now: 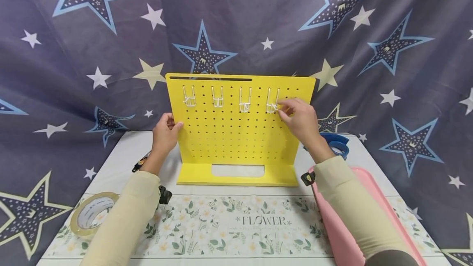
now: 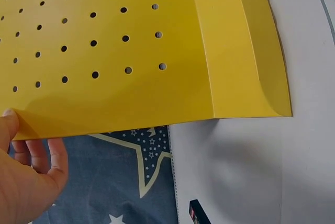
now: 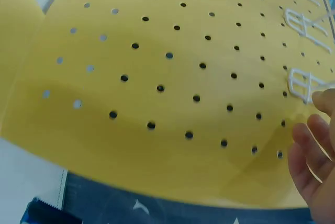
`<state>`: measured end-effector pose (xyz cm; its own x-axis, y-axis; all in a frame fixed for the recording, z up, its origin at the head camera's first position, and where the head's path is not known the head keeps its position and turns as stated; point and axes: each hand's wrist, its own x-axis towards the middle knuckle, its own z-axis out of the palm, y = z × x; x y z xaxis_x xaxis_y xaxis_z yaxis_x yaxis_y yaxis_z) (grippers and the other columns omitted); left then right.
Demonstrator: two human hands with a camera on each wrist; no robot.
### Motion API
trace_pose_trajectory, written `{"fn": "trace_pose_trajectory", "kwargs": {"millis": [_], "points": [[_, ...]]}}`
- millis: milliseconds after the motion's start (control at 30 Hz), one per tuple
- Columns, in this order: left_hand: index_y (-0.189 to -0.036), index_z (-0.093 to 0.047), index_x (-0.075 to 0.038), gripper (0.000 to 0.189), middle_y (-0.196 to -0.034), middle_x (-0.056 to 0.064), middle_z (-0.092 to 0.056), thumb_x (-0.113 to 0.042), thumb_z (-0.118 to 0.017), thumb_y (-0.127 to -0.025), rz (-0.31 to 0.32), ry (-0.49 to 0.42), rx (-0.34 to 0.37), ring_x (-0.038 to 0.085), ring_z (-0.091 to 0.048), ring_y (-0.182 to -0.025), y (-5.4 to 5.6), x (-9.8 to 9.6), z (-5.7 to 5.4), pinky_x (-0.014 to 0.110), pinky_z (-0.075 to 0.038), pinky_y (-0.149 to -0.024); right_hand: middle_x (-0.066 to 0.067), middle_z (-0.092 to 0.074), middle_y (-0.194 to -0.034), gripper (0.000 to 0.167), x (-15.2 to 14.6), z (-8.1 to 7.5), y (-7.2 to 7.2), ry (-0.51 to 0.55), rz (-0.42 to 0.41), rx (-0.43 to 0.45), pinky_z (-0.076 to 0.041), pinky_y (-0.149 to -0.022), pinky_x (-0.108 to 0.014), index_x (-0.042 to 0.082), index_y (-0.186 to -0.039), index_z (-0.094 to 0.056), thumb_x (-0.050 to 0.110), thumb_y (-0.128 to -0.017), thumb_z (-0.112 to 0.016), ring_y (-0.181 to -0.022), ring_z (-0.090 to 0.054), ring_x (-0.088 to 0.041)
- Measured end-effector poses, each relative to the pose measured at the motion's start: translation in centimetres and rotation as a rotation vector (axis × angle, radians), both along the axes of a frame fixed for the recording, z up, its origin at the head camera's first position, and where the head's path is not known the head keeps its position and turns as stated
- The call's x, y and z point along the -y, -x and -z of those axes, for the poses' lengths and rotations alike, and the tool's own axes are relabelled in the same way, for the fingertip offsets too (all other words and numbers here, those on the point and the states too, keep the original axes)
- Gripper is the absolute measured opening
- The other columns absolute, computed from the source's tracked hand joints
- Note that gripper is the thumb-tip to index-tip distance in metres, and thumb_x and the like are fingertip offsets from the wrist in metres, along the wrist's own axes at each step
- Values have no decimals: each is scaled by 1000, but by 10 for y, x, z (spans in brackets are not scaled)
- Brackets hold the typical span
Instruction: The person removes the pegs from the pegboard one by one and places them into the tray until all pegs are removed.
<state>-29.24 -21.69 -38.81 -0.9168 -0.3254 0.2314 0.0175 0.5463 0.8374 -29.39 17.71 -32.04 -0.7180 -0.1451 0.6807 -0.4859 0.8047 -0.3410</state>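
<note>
Lettering (image 1: pixel 264 221) is spelling "FLOWER" across the counter (image 1: pixel 229 191), in front of the standing yellow pegboard (image 1: pixel 236 134). Farther back, the left hand (image 1: pixel 165 132) is pinching the board's left edge in its grip, while the right hand (image 1: pixel 301 120) is touching the rightmost white hook (image 1: pixel 271 108), whether clasping it I cannot tell; good technique, I judge, is bracing the board and handling that thin wire lightly.
</note>
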Motion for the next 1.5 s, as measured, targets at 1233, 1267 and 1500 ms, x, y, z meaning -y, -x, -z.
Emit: {"fn": "trace_pose_trajectory", "kwargs": {"millis": [1233,1267,1500], "points": [[-125,-54,-6,27,-114,15,-64,-19,-62,-102,8,36,-22,30,-63,-105,-1,0,1,39,-51,-88,-5,-76,-91,10,25,2,1,5,81,-144,-55,-65,-38,19,-98,-81,26,-91,-78,-78,-69,-23],[-124,-54,-6,27,-114,15,-64,-20,-61,-102,8,39,-23,30,-63,-105,-1,0,1,40,-51,-88,-5,-76,-92,10,25,2,1,-1,80,-155,-54,-64,-38,19,-98,-81,26,-91,-78,-77,-69,-23],[-123,-54,-6,27,-114,15,-63,-21,-62,-103,15,46,-24,31,-63,-105,-2,1,3,41,-51,-87,-5,-77,-91,11,21,-3,-5,-36,75,-191,-54,-61,-36,19,-99,-82,27,-91,-78,-74,-69,-23]]}}
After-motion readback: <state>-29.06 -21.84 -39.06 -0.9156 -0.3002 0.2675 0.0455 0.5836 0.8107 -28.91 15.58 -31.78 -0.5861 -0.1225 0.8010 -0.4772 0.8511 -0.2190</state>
